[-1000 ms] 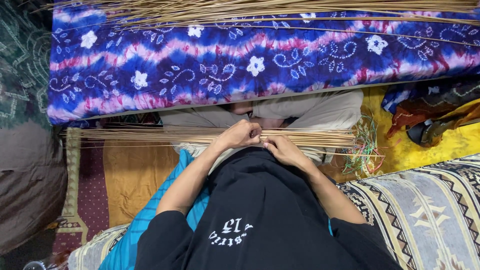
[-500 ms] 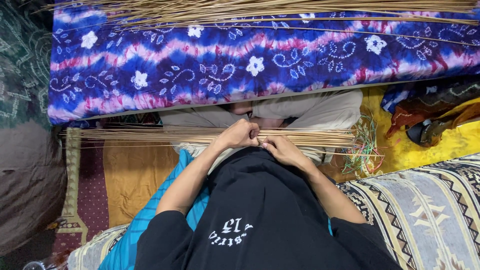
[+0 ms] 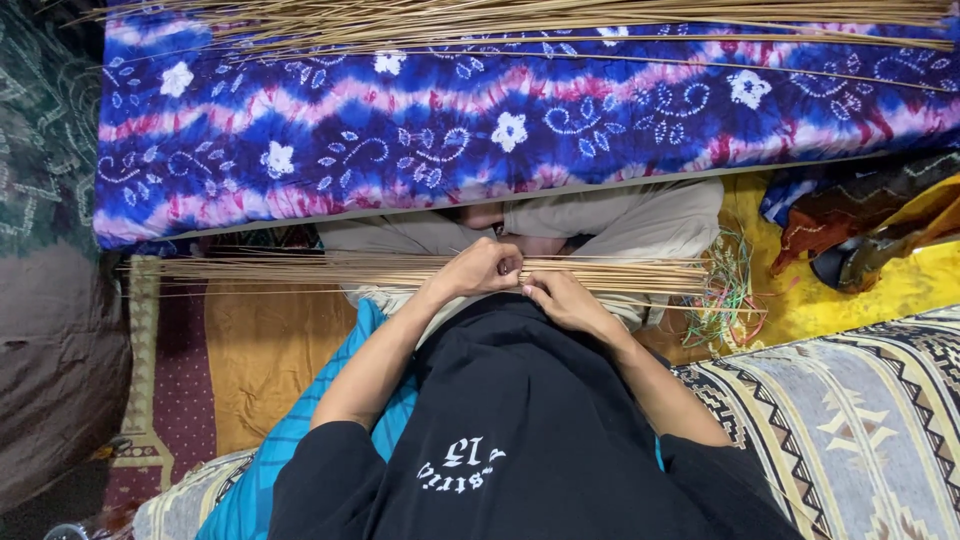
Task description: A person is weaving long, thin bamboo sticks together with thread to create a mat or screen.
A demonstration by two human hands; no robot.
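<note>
A long bundle of thin straw-coloured sticks (image 3: pixel 300 270) lies crosswise over my lap, above my black shirt (image 3: pixel 530 420). My left hand (image 3: pixel 482 268) is closed over the top of the bundle near its middle. Right beside it, my right hand (image 3: pixel 562 300) grips the same bundle from the near side, fingers pinched on the sticks. The two hands almost touch. My legs in beige trousers (image 3: pixel 640 220) show just beyond the bundle.
A blue and purple tie-dyed mattress (image 3: pixel 500 140) runs across the far side, with more loose sticks (image 3: pixel 520 18) on it. A tangle of coloured threads (image 3: pixel 732 290) lies at the bundle's right end. A striped patterned cushion (image 3: pixel 860 420) sits at lower right, a teal cloth (image 3: pixel 290 440) at lower left.
</note>
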